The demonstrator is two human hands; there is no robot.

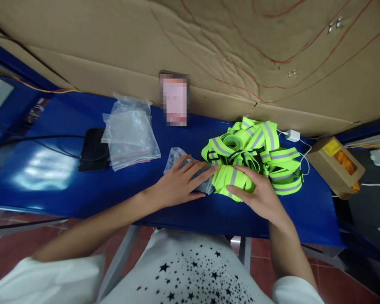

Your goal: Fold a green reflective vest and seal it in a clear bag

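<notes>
- Two hands are meeting over one folded neon-yellow reflective band [232, 179], which is lying near the front edge of the blue table [50, 185], at the 6 o'clock side of a bigger heap.
- Right hand [259, 194] is resting on the band from 5 o'clock, fingers [240, 192] held close together and curving over the fabric, thumb low against its near edge.
- Left hand [180, 183] is lying flat at 9 o'clock of the band, fingers slightly spread and stretched out, pressing down on a small clear plastic bag [179, 158] whose mouth is touching the band.
- Heap of reflective bands [256, 152], yellow with grey stripes, is sitting just beyond at 12 to 2 o'clock, tangled in loops.
- Stack of empty clear bags [129, 133] is lying at 10 o'clock, well apart from the hands, overlapping a black flat device [91, 150].
- White charger [293, 135] with its cable is sitting at 1 o'clock, just behind the heap.
- Brown cardboard box [335, 164] with a window is standing at 3 o'clock, off the table's right end.
- Cardboard sheets [209, 50] are leaning along the back at 12 o'clock, with a blurred upright card [175, 99] propped against them.
</notes>
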